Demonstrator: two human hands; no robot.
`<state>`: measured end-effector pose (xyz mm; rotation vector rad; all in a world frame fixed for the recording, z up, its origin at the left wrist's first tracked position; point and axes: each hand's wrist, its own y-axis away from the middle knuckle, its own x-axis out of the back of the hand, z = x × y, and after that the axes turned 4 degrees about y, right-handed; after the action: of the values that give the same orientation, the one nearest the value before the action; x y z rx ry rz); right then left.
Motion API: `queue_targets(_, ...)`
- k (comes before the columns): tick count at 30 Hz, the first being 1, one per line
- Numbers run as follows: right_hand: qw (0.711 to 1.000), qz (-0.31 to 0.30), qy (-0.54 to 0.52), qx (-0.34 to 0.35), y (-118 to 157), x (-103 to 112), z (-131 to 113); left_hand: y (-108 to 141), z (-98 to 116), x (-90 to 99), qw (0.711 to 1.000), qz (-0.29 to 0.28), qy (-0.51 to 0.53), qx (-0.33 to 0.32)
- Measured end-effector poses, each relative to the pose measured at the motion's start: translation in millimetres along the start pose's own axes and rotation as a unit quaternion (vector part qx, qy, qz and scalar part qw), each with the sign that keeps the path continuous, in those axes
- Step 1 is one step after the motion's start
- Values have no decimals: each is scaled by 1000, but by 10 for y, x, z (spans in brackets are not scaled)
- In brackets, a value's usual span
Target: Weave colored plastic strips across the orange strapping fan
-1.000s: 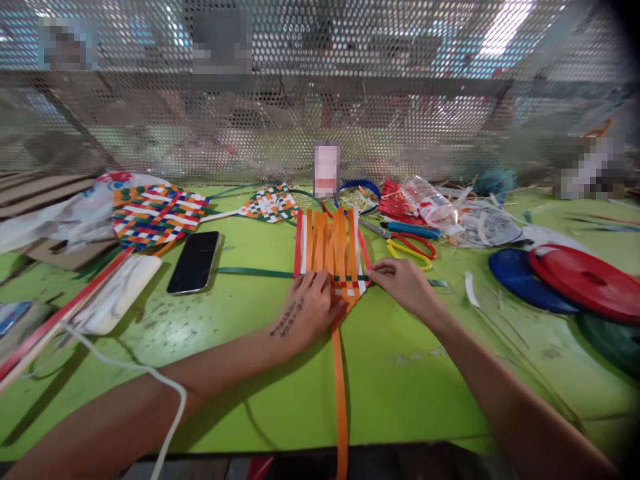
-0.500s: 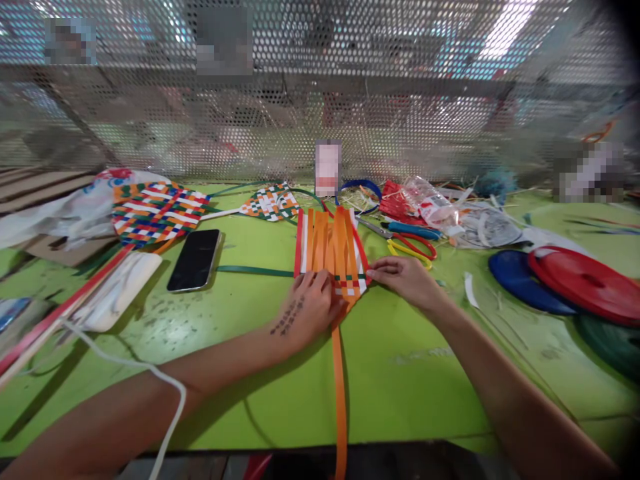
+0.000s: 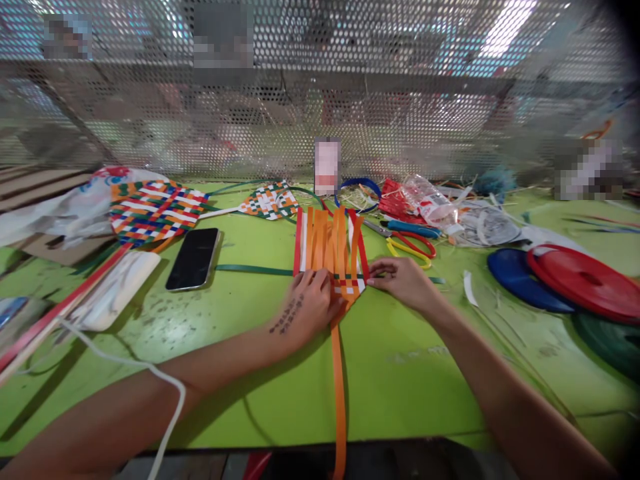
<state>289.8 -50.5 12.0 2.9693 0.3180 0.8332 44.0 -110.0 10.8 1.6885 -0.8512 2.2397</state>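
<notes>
A partly woven piece of flat strips (image 3: 327,247) lies at the middle of the table, with orange, white and red strips standing upward and a small check pattern at its lower point. A dark green strip (image 3: 255,269) runs crosswise through it, and its end shows past the right hand. My left hand (image 3: 310,300) presses on the lower left of the weave, fingers bent over it and thumb near the orange tip. My right hand (image 3: 395,277) pinches a red strip (image 3: 365,257) at the right edge. One long orange strip (image 3: 340,393) hangs down over the table edge.
Left of the weave lie a black phone (image 3: 193,259) and a finished woven fan (image 3: 160,212). A smaller woven fan (image 3: 270,201) is behind. Scissors (image 3: 413,243), blue-handled pliers (image 3: 413,229) and rolls of strip (image 3: 585,280) lie right. A white cable (image 3: 135,362) crosses my left forearm.
The right fingers have shifted slightly at the weave's right edge. The red strip there stands straighter, an orange strip leans over beside it, and more green end shows to the right. The left hand stays put.
</notes>
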Motion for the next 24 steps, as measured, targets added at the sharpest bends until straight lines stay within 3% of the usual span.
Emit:
queue_targets(10,1000,-1,31,-4,28,40,-22,-11,10,13,1000,-13,7,9)
queue_targets(17,1000,16,-4,-18,-25,63,60,-6,-2,1,1000,-4,-3,-1)
queue_targets(24,983,14,175,45,89,69,-50,-7,-21,16,1000,-11,-11,-14)
